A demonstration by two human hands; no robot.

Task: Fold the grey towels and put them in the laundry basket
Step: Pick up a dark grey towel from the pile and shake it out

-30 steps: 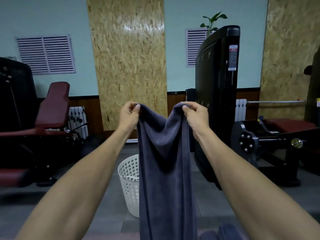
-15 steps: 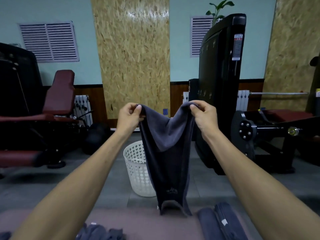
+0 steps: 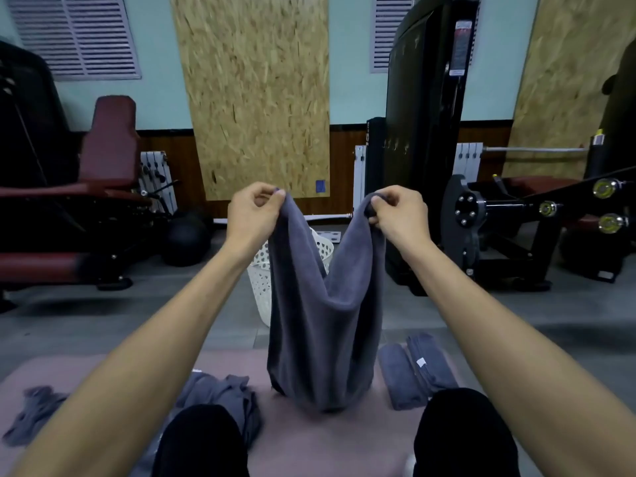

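Gym machines ring a pink mat [image 3: 303,438] where the person sits. At twelve o'clock hangs the grey towel [image 3: 323,325], doubled, dark and plush, sagging between two top corners, its bottom fold touching the mat, likely to square it. Beyond stands the laundry basket [image 3: 260,287]. At five o'clock lie folded towels [image 3: 416,373]. Left hand [image 3: 254,211] and right hand [image 3: 399,211] each pinch a corner.
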